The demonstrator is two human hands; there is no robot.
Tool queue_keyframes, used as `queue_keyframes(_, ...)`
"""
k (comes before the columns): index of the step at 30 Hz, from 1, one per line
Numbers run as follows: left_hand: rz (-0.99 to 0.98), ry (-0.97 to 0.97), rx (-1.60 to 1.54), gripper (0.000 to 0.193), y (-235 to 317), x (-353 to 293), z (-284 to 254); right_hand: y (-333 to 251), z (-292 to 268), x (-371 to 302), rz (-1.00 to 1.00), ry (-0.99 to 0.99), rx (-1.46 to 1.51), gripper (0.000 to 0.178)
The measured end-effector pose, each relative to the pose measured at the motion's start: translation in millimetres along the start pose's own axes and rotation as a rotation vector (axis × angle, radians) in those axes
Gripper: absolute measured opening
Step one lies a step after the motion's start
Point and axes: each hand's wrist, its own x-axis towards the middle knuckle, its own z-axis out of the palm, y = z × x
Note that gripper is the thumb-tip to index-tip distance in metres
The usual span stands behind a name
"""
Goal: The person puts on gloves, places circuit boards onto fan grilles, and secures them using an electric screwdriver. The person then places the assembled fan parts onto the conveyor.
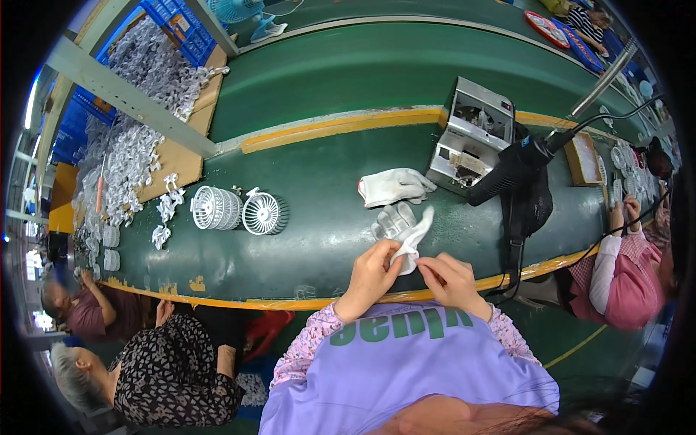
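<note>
My left hand (371,272) and right hand (451,279) meet over the near edge of the bench (319,239), both touching a glove (413,235) between them. A second glove (395,185) lies just beyond it. To the left of the gloves, two fan grilles (235,210) sit side by side, and further left a heap of plastic parts (127,156) rests on cardboard (181,156). To the right, behind the second glove, stands a small machine (475,134), with a hanging tool (518,167) just beside it. Other people sit at my far left and far right.
</note>
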Motion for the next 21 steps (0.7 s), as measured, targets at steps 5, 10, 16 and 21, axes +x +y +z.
queue_keyframes(5, 0.190, -0.086, 0.006, 0.015, 3.8, 2.8, 25.6, 5.5, -16.2, -11.7, 0.885, -0.345, 0.852, 0.026)
queue_keyframes(10, 0.270, -0.127, -0.043, 0.013, 12.6, -1.7, 36.3, 29.9, -26.3, -20.8, 1.236, -0.455, 1.484, 0.016)
queue_keyframes(16, 0.430, -0.263, -0.161, 0.009, 17.6, -4.9, 37.5, 47.5, -0.3, -35.0, 1.052, 0.124, 1.906, 0.014)
queue_keyframes(21, 0.671, -0.325, -0.173, 0.012, 24.4, 2.1, 34.9, 43.5, 42.9, -29.5, 0.750, 0.344, 1.442, 0.032)
